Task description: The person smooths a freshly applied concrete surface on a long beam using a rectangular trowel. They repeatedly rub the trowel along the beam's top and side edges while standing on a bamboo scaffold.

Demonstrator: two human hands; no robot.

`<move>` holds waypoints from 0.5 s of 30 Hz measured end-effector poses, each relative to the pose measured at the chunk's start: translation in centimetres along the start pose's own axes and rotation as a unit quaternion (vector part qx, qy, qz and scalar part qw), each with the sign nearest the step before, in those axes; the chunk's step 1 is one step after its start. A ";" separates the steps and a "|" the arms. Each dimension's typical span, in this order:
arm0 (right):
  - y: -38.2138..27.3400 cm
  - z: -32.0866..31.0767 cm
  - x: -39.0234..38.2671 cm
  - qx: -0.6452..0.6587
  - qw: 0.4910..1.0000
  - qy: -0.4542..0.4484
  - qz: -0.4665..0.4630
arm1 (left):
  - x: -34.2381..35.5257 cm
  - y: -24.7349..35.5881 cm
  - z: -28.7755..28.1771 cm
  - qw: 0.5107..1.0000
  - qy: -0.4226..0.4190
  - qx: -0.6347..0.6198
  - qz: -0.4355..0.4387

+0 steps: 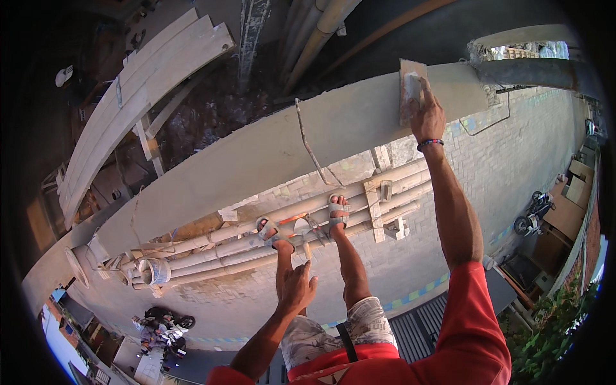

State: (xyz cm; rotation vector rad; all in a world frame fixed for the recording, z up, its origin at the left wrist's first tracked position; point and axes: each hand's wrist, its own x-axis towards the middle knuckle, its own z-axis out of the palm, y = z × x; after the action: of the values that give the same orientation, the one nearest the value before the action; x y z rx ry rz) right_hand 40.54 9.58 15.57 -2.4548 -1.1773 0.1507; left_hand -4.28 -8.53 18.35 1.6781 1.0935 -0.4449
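Observation:
My right hand (pixel 426 115) grips a rectangular plastering float (pixel 407 86) flat against a long, smooth grey rendered beam (pixel 237 160). My left hand (pixel 298 289) hangs low with index finger stretched out and thumb apart, holding nothing that I can see. Just beyond it, a wooden-handled trowel (pixel 301 228) and an orange-and-grey tool lie among the bamboo poles (pixel 237 260) under my sandalled feet (pixel 338 208). A thin bent rod (pixel 307 144) hangs over the beam's face. A white bucket (pixel 154 271) stands on the poles at the left.
Far below is a paved lane (pixel 507 154) with motorbikes (pixel 531 215) at right and lower left. Pale planks (pixel 147 83) curve at upper left, upright poles (pixel 314 32) rise behind the beam, a dark pipe (pixel 532 72) runs at upper right, and greenery (pixel 545 327) fills the lower right.

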 end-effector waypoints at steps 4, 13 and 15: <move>-3.8 0.8 -10.0 0.025 0.969 -0.123 -0.210 | 0.3 -1.7 3.4 0.999 0.024 0.000 0.039; -2.0 0.1 -4.3 -0.011 0.999 -0.028 -0.030 | 0.3 -1.3 0.6 0.997 -0.056 0.042 -0.025; -6.4 1.8 -6.7 0.032 0.988 -0.052 -0.141 | 1.4 -1.2 2.3 0.999 -0.002 0.024 0.034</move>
State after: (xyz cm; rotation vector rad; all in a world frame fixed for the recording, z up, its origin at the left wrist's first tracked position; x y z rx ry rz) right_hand 31.11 8.57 16.07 -2.2204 -1.5237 0.2318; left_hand -4.05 -9.91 15.74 1.7511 1.0257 -0.4338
